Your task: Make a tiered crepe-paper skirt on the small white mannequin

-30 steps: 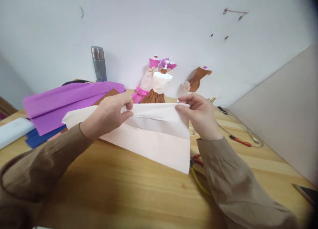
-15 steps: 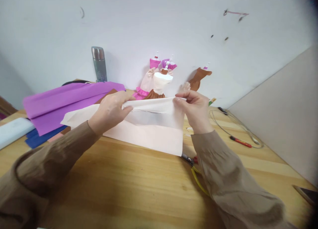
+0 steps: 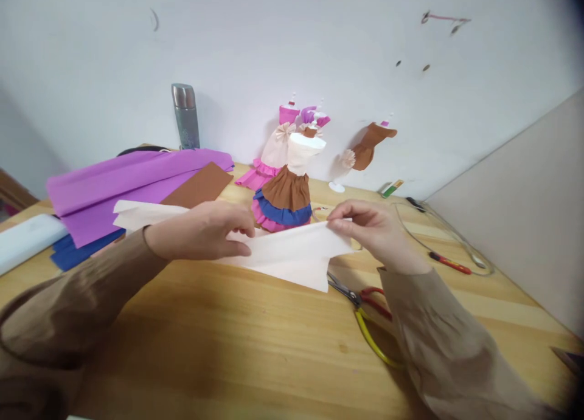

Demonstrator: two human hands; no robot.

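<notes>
A long sheet of cream crepe paper [image 3: 292, 256] lies folded across the wooden table [image 3: 219, 347]. My left hand [image 3: 205, 231] rests closed on its upper edge, thumb and fingers pinching the paper near the middle. At the paper's right end my right hand [image 3: 374, 228] pinches the top edge between thumb and fingers. Just behind the paper stands a small mannequin in a cream, brown, blue and pink paper dress [image 3: 287, 189].
Purple [image 3: 132, 177], brown [image 3: 198, 186] and blue [image 3: 73, 253] paper sheets lie at the left, with a white roll [image 3: 25, 240]. A steel flask [image 3: 185, 116] and more paper-dress mannequins [image 3: 365, 149] stand by the wall. Red-and-yellow scissors [image 3: 365, 310] lie beside my right forearm; a red-handled tool [image 3: 449, 263] and cable lie farther right.
Both hands have lowered the cream paper from held up in the air down flat toward the table, so the dressed mannequin behind it now shows. The scissors are uncovered.
</notes>
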